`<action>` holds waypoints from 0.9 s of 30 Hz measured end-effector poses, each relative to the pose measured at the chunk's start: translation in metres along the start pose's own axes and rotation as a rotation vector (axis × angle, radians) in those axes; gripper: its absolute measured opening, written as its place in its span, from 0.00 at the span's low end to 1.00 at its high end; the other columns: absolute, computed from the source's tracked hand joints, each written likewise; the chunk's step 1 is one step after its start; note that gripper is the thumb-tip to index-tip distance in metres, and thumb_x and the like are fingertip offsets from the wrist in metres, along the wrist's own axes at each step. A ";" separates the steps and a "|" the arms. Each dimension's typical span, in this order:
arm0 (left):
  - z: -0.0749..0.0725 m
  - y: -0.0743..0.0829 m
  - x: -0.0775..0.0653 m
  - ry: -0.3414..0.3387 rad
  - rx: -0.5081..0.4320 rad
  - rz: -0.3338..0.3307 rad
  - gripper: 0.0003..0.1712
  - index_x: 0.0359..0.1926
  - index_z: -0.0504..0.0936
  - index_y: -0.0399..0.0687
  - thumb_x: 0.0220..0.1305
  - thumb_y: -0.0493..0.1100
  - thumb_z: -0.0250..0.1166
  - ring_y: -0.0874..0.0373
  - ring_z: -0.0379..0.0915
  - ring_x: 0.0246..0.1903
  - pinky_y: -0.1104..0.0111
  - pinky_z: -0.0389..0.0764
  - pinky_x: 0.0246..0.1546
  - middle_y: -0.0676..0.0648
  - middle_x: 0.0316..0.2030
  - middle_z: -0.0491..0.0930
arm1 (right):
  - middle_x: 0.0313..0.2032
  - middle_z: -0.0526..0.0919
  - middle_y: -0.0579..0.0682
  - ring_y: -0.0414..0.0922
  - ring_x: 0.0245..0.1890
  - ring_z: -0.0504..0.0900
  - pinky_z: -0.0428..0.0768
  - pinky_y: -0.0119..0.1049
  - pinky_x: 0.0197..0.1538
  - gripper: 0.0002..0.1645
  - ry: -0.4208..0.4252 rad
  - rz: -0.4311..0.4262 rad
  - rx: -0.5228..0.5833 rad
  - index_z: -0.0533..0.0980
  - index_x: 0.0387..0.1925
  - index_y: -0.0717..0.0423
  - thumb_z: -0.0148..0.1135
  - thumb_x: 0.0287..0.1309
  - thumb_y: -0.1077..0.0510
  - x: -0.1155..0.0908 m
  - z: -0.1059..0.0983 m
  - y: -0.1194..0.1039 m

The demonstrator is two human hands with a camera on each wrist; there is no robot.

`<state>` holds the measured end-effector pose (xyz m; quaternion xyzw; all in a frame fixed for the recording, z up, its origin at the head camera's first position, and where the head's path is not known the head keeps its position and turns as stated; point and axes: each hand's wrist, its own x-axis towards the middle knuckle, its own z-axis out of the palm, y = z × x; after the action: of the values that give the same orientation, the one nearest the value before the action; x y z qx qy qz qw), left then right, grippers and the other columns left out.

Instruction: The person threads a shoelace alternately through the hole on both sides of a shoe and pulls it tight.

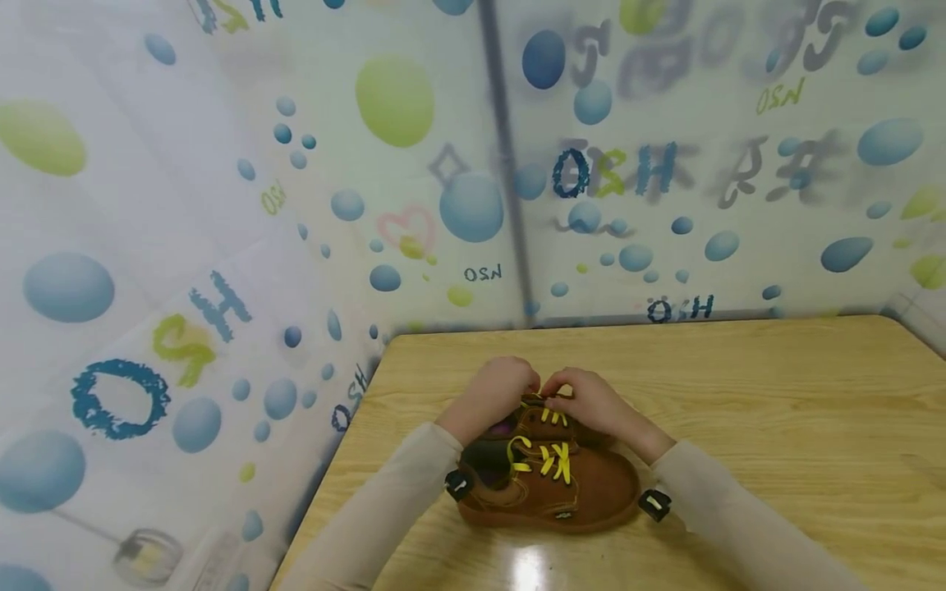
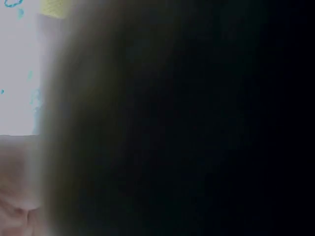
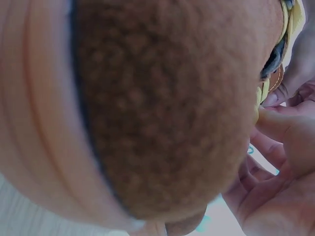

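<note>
A pair of brown shoes with yellow laces stands side by side on the table. The near shoe (image 1: 591, 488) has its toe to the right, its lace (image 1: 562, 464) crossed over the tongue. Behind it, the far shoe (image 1: 534, 424) is partly hidden. At the top of the far shoe my left hand (image 1: 498, 394) and right hand (image 1: 591, 402) meet, fingertips pinching its yellow lace (image 3: 258, 101). In the right wrist view the near shoe's toe (image 3: 162, 108) fills the middle. A dark blur covers most of the left wrist view, with part of a hand (image 2: 17, 211) at lower left.
The wooden table (image 1: 776, 410) extends to the right of the shoes. A patterned curtain (image 1: 443, 148) hangs behind it and along the left side. Black wrist cameras (image 1: 654, 504) sit close to the near shoe's heel and toe.
</note>
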<state>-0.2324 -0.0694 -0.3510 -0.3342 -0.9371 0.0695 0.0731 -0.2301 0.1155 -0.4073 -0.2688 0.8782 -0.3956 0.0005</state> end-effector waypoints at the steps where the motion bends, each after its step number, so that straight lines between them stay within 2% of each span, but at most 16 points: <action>1: 0.000 0.001 0.000 0.007 0.026 0.014 0.17 0.29 0.88 0.56 0.61 0.28 0.63 0.65 0.74 0.27 0.74 0.74 0.31 0.56 0.28 0.85 | 0.43 0.85 0.51 0.50 0.45 0.83 0.80 0.43 0.46 0.08 0.003 0.000 -0.001 0.83 0.44 0.52 0.64 0.64 0.59 0.000 0.000 0.000; 7: 0.000 0.003 0.000 0.047 0.166 0.045 0.12 0.34 0.90 0.59 0.65 0.35 0.65 0.64 0.83 0.34 0.72 0.82 0.38 0.56 0.33 0.87 | 0.43 0.85 0.50 0.49 0.45 0.83 0.80 0.45 0.48 0.08 0.013 0.002 -0.008 0.83 0.44 0.53 0.65 0.63 0.59 -0.001 0.001 -0.002; 11: 0.001 0.004 0.001 0.037 0.240 0.073 0.12 0.34 0.90 0.61 0.66 0.38 0.64 0.63 0.82 0.32 0.71 0.82 0.37 0.57 0.31 0.86 | 0.42 0.85 0.50 0.48 0.45 0.83 0.81 0.45 0.48 0.08 0.019 -0.005 -0.008 0.83 0.43 0.53 0.65 0.63 0.59 -0.001 0.000 -0.002; 14: 0.004 0.005 0.003 0.031 0.206 0.090 0.13 0.36 0.90 0.63 0.67 0.38 0.64 0.62 0.81 0.32 0.69 0.82 0.39 0.57 0.30 0.85 | 0.42 0.85 0.51 0.48 0.43 0.83 0.80 0.44 0.45 0.06 0.033 -0.010 -0.011 0.83 0.41 0.52 0.66 0.62 0.59 -0.001 0.001 -0.002; 17: 0.009 0.005 0.004 0.033 0.042 0.053 0.12 0.39 0.90 0.62 0.67 0.38 0.65 0.60 0.80 0.35 0.67 0.82 0.43 0.57 0.33 0.87 | 0.43 0.85 0.51 0.48 0.43 0.83 0.80 0.43 0.44 0.06 0.056 -0.013 -0.019 0.83 0.41 0.51 0.66 0.62 0.58 -0.002 0.002 -0.002; 20: 0.016 0.004 0.004 0.052 -0.186 -0.055 0.08 0.42 0.87 0.57 0.65 0.40 0.67 0.59 0.81 0.38 0.68 0.82 0.43 0.55 0.37 0.88 | 0.44 0.86 0.52 0.49 0.43 0.84 0.80 0.40 0.42 0.13 0.070 -0.008 -0.012 0.81 0.49 0.52 0.66 0.63 0.58 -0.004 0.004 -0.002; 23: 0.022 0.003 0.000 0.097 -0.408 -0.192 0.09 0.42 0.81 0.51 0.62 0.43 0.70 0.58 0.83 0.36 0.71 0.82 0.37 0.50 0.38 0.87 | 0.45 0.86 0.53 0.47 0.39 0.85 0.80 0.36 0.37 0.21 0.075 -0.010 -0.001 0.77 0.58 0.52 0.64 0.64 0.58 -0.006 0.007 -0.003; 25: 0.025 0.002 -0.002 0.127 -0.538 -0.254 0.12 0.41 0.78 0.48 0.60 0.43 0.72 0.57 0.84 0.35 0.72 0.82 0.34 0.47 0.38 0.86 | 0.46 0.86 0.53 0.47 0.38 0.85 0.79 0.35 0.36 0.23 0.078 -0.027 -0.006 0.76 0.60 0.53 0.64 0.64 0.59 -0.007 0.009 -0.004; 27: 0.026 -0.001 -0.006 0.142 -0.647 -0.292 0.14 0.41 0.77 0.47 0.60 0.44 0.72 0.55 0.85 0.36 0.71 0.82 0.33 0.45 0.39 0.85 | 0.47 0.86 0.53 0.48 0.41 0.85 0.80 0.36 0.38 0.20 0.082 -0.037 -0.014 0.78 0.57 0.52 0.64 0.64 0.60 -0.007 0.010 -0.006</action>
<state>-0.2330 -0.0757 -0.3773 -0.2067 -0.9409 -0.2655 0.0378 -0.2193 0.1088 -0.4115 -0.2685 0.8752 -0.3999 -0.0449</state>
